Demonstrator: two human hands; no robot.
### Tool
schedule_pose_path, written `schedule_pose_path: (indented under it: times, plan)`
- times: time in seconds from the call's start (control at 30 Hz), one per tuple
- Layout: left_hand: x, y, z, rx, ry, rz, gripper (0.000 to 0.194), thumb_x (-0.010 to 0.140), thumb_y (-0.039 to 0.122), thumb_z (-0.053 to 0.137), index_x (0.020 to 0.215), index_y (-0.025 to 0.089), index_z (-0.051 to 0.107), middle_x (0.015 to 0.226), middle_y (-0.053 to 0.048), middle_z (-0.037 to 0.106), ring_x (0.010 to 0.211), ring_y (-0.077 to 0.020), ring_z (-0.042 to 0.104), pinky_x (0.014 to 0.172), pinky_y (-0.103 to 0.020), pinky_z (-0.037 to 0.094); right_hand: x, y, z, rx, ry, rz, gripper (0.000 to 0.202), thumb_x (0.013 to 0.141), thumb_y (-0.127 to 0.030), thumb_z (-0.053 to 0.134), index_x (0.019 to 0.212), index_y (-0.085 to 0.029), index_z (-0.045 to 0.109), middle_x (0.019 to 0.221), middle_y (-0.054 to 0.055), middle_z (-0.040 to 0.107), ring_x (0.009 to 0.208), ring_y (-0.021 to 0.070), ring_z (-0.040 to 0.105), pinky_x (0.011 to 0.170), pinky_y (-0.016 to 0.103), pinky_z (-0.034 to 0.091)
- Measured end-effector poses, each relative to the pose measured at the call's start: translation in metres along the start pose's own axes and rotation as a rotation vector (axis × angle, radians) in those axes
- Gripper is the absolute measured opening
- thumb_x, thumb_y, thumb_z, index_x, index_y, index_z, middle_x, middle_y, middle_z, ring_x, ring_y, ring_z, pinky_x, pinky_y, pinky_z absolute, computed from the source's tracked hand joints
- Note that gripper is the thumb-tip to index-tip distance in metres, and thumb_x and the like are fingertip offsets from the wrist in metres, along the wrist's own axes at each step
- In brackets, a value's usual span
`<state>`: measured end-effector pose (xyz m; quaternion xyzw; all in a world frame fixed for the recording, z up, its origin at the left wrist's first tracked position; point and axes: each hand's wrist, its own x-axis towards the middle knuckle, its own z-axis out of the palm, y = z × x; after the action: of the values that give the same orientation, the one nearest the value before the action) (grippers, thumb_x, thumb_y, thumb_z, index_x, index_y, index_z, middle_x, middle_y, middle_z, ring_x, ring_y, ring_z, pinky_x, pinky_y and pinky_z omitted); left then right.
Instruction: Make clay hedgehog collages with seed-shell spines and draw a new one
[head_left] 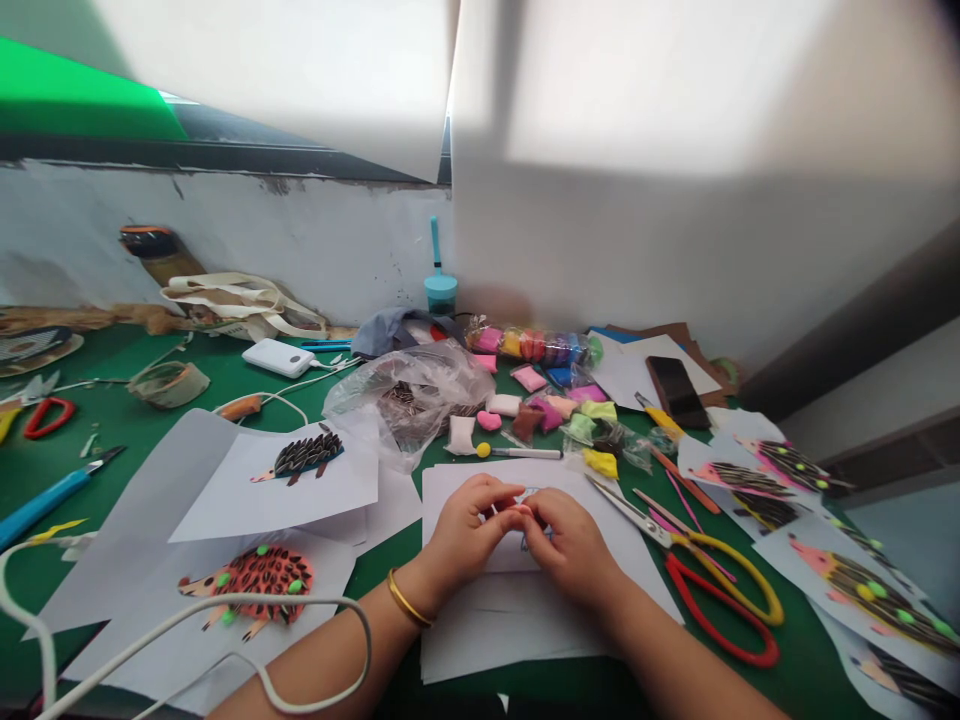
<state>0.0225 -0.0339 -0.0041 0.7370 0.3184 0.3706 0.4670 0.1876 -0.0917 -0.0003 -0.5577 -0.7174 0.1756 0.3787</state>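
Note:
Over a stack of white paper (480, 625), my left hand (472, 525) and my right hand (570, 545) meet fingertip to fingertip. Both are closed in a pinch, and whatever they hold is too small or hidden to make out. Part of a blue drawing (534, 540) on the top sheet shows behind the fingers. Just beyond the stack lie a white pen (525, 453) with a yellow ball at its end and several small packets of coloured clay (527, 420). To the right of my right hand rest open scissors (679, 545) with red and yellow handles.
Hedgehog pictures with seed spines lie left (259, 585) and right (862, 580). A plastic bag of seeds (409, 395) sits behind the hands. A white cable (337, 602) loops over my left forearm. A blue craft knife (56, 505) lies far left, a phone (676, 392) back right.

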Motion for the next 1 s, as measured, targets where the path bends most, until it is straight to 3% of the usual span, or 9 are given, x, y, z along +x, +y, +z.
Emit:
schedule_pose_path:
  times: [0.1,0.27,0.47,0.57,0.67,0.77,0.9,1.0]
  plan:
    - [-0.0006,0.0009,-0.0004,0.041,-0.014,0.008,0.016,0.087,0.029,0.064,0.097,0.024,0.075,0.082,-0.003,0.063,0.080,-0.0153,0.059,0.075,-0.028,0.048,-0.0010,-0.0009,0.0009,-0.032,-0.007,-0.012,0.019,0.090,-0.023,0.050,0.073,-0.020,0.058,0.069,0.001,0.060,0.069,0.0168,0.054,0.066,0.030,0.038]
    - [-0.0001,0.0027,-0.0014,0.028,0.089,-0.024,0.013,0.084,0.031,0.067,0.080,0.020,0.073,0.077,-0.003,0.065,0.078,-0.0162,0.060,0.073,-0.029,0.047,-0.0004,-0.0039,-0.0006,0.066,-0.036,0.022,0.014,0.092,-0.029,0.053,0.088,-0.021,0.064,0.081,0.002,0.065,0.077,0.0173,0.057,0.072,0.030,0.042]
    - [0.0012,0.0003,-0.0026,-0.030,0.020,0.024,0.026,0.093,0.035,0.052,0.105,0.021,0.071,0.094,-0.007,0.067,0.087,-0.0175,0.061,0.078,-0.031,0.050,0.0005,-0.0005,-0.0016,0.048,-0.023,0.053,0.016,0.089,-0.023,0.052,0.077,-0.020,0.061,0.072,0.001,0.062,0.071,0.0162,0.056,0.066,0.028,0.041]
    - [0.0007,0.0016,-0.0020,0.045,0.002,0.026,0.017,0.087,0.034,0.063,0.090,0.022,0.074,0.082,-0.004,0.066,0.080,-0.0166,0.060,0.075,-0.030,0.048,0.0004,-0.0012,-0.0010,0.016,-0.016,0.042,0.016,0.087,-0.022,0.053,0.072,-0.020,0.059,0.067,0.000,0.059,0.066,0.0160,0.054,0.063,0.029,0.040]
    - [0.0005,0.0022,-0.0016,0.060,0.062,-0.010,0.013,0.084,0.031,0.067,0.081,0.021,0.074,0.075,-0.003,0.065,0.075,-0.0158,0.060,0.071,-0.028,0.047,0.0007,-0.0029,-0.0016,0.061,-0.031,0.040,0.013,0.089,-0.027,0.055,0.080,-0.021,0.063,0.074,0.002,0.064,0.072,0.0172,0.057,0.067,0.029,0.042]
    - [0.0011,0.0011,-0.0019,0.024,0.081,-0.037,0.013,0.085,0.030,0.065,0.082,0.020,0.073,0.079,-0.003,0.067,0.078,-0.0163,0.061,0.074,-0.029,0.048,0.0012,-0.0027,-0.0023,0.104,-0.049,0.046,0.015,0.092,-0.029,0.053,0.088,-0.022,0.065,0.083,0.003,0.067,0.079,0.0182,0.059,0.072,0.030,0.044]
    - [0.0012,0.0018,-0.0021,0.020,0.022,0.009,0.017,0.089,0.026,0.060,0.100,0.023,0.073,0.090,-0.004,0.067,0.086,-0.0166,0.061,0.080,-0.030,0.048,0.0013,-0.0008,-0.0005,0.034,-0.038,0.063,0.018,0.089,-0.023,0.052,0.075,-0.020,0.062,0.072,0.001,0.063,0.070,0.0166,0.056,0.066,0.029,0.042]
    - [0.0006,0.0040,-0.0022,0.069,-0.001,0.018,0.013,0.087,0.026,0.063,0.091,0.022,0.075,0.080,-0.003,0.064,0.080,-0.0157,0.060,0.075,-0.028,0.048,0.0014,-0.0015,0.0007,-0.012,-0.031,0.047,0.018,0.087,-0.021,0.054,0.070,-0.020,0.060,0.065,0.000,0.060,0.065,0.0160,0.054,0.062,0.028,0.040]
